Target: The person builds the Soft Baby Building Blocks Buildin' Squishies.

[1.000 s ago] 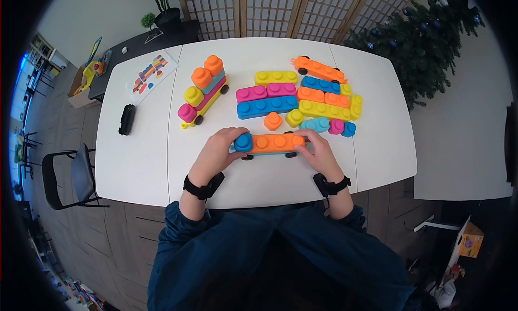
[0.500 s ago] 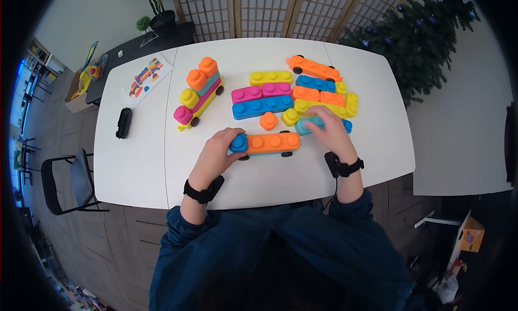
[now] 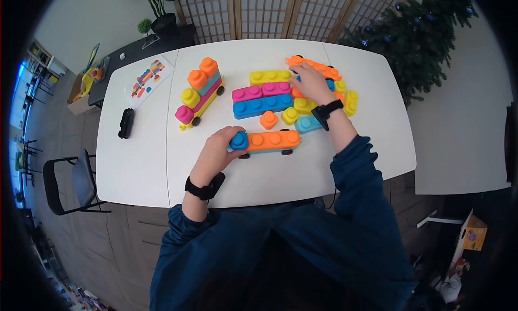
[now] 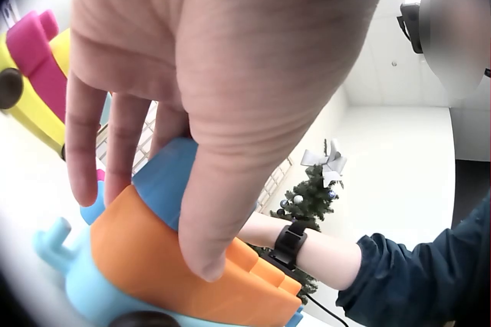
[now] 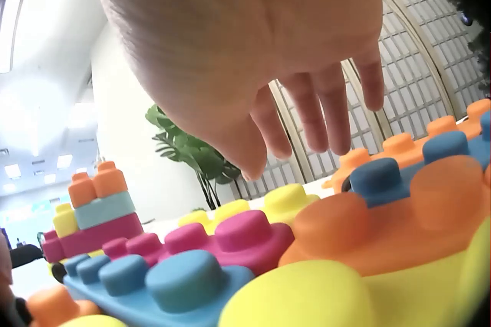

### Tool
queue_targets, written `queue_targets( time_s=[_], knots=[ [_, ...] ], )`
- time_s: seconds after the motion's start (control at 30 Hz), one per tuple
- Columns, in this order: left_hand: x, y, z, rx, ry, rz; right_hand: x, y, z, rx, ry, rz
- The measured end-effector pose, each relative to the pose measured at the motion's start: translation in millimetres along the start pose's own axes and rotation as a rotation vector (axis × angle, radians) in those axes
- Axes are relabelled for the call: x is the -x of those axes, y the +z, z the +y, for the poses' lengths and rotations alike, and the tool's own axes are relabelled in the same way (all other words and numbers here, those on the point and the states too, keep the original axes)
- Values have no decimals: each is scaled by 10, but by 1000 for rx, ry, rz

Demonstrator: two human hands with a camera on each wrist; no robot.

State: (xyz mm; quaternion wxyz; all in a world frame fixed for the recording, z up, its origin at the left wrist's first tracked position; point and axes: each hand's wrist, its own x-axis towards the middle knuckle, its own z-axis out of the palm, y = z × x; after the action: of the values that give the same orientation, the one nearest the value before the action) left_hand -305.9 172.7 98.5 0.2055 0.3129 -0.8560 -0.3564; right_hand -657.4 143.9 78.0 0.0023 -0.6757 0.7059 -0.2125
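Observation:
My left hand [image 3: 218, 151] grips the small blue block [image 3: 239, 141] at the left end of a long orange block [image 3: 272, 140], which sits on a light blue wheeled base. In the left wrist view the thumb and fingers lie on either side of the blue block [image 4: 167, 181]. My right hand [image 3: 314, 85] reaches over the blocks at the back right, near the orange wheeled base [image 3: 324, 69] and a blue block [image 3: 330, 85]. In the right wrist view its fingers [image 5: 332, 112] hang apart above the blocks, holding nothing.
A stacked block vehicle [image 3: 204, 98] stands left of several loose yellow, pink [image 3: 246, 93], blue [image 3: 263, 106] and orange blocks. A picture sheet [image 3: 149, 80] and a black object [image 3: 126, 123] lie on the white table [image 3: 135, 171] at the left.
My right hand has left the orange block's right end, passed over the light blue block and moved to the back right. My left hand keeps its grip on the blue block.

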Motion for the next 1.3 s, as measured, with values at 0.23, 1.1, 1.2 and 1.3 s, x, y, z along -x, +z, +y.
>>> queue_targets(
  time_s=[0.23,1.1,1.2,1.3],
  knots=[
    [14,-20,10,24,-24,-5,-363,274,13,220,39,-171],
    [8,28,-81,-21,21,14,1464,-437,-760,-451,-49,-95],
    [-6,21,-75,-29,16,2,1480,-400,-805,-466,-35,-65],
    [-8,14,-75,-29,15,-2,1476,-368,-784,-510,-53,-37]
  ],
)
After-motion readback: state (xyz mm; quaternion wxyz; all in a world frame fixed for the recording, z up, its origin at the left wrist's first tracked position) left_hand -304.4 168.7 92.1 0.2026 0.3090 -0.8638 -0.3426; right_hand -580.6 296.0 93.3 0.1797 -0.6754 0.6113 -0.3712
